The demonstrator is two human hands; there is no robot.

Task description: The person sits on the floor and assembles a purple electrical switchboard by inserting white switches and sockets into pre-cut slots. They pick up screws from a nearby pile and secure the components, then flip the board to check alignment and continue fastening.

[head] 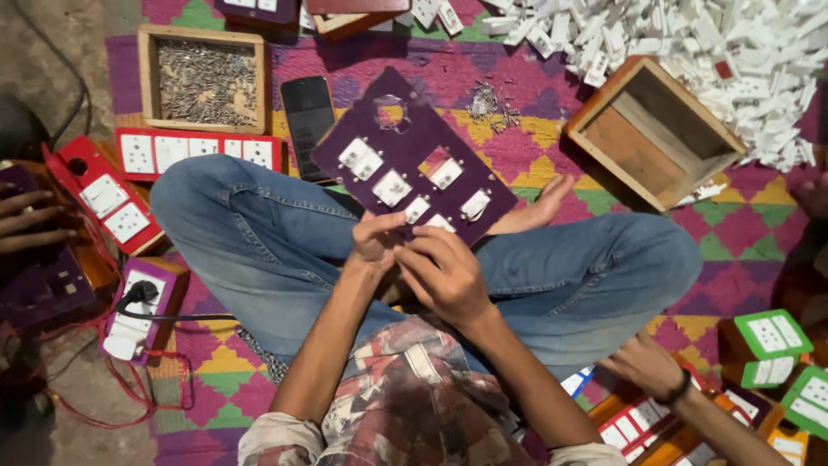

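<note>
So both hands are bunched up at the near edge of a dark purple switch panel [414, 164] that's resting across the person's crossed legs. The left hand [377, 240] is pinched closed on that edge, and the right hand [444, 272] is curled over beside it, fingers working at one of the white switch modules [440, 223] along the lower edge. I can't really tell whether the right one is gripping the module or just pressing on it.

The panel looks like a thin stiff plate, light enough to prop on a knee, probably a bit flexy around the cutouts. I'd hold it by the solid edge like that, not near the round hole [390, 112] or the open slots. The little white modules look like smooth plastic that could pop out if pushed at an angle.

Containers: a wooden tray [147, 78] up top left is full of small metal screws [207, 82]. A second wooden box [604, 129] on the right, tipped, looks empty. Loose screws [485, 102] sit on the woven mat between them, and a big heap of white plastic parts [690, 43] is behind. A black phone [308, 116] lies beside the panel. Other people's hands show at the left edge [30, 220] and bottom right [647, 367].
</note>
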